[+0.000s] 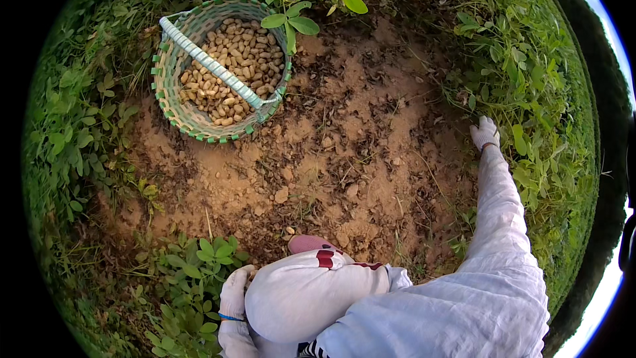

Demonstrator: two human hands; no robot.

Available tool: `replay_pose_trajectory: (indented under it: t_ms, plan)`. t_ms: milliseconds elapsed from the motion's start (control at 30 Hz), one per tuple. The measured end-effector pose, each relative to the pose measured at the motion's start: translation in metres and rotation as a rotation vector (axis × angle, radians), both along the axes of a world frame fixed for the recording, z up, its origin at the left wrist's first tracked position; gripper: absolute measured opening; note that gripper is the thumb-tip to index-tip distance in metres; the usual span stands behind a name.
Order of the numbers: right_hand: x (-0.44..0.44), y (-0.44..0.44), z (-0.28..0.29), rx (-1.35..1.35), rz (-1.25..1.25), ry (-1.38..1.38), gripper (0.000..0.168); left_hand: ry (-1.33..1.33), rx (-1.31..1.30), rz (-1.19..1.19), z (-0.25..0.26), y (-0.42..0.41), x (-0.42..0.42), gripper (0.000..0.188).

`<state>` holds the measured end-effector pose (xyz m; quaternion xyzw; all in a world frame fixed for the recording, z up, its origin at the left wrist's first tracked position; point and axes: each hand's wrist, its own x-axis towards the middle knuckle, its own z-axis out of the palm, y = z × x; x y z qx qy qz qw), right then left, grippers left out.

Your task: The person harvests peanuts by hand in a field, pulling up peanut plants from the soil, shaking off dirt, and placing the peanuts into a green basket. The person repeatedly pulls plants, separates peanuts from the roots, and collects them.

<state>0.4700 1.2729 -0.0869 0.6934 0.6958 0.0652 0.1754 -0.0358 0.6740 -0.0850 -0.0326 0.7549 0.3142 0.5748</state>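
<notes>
My right hand (pixel 485 133), in a white knit glove, reaches out to the right to the base of leafy green peanut plants (pixel 526 149); whether it grips a stem is hidden. My left hand (pixel 235 291), gloved in white with a blue cuff edge, is low beside my bent knee, its fingers curled; what lies in them cannot be made out. A woven green and cream basket (pixel 171 104) with a wrapped handle (pixel 211 63) stands at the upper left, holding many unshelled peanuts (pixel 238 59).
Reddish soil (pixel 318 159) with clods and dry leaves lies before me. Peanut foliage (pixel 198 268) grows beside my left hand, and more (pixel 69 134) along the left. A leafy branch (pixel 298 22) overhangs the basket's right rim. My pink shoe (pixel 310 243) is near my knee.
</notes>
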Motion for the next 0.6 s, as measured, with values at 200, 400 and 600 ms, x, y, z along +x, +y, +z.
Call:
replay_pose_trajectory:
  t_ms: [200,400,600]
  plan:
    - [-0.074,-0.045,-0.016,-0.079,0.194,0.295,0.044,0.229,0.244,0.339,0.038,0.005,-0.046,0.042]
    - [-0.237,-0.146,-0.034,-0.361,0.588,0.759,0.040,0.232,0.637,0.853,0.074,-0.065,-0.095,0.043]
    - [-0.427,-0.292,0.035,-1.272,0.796,1.084,0.027,0.237,0.553,1.034,0.083,-0.067,-0.072,0.045]
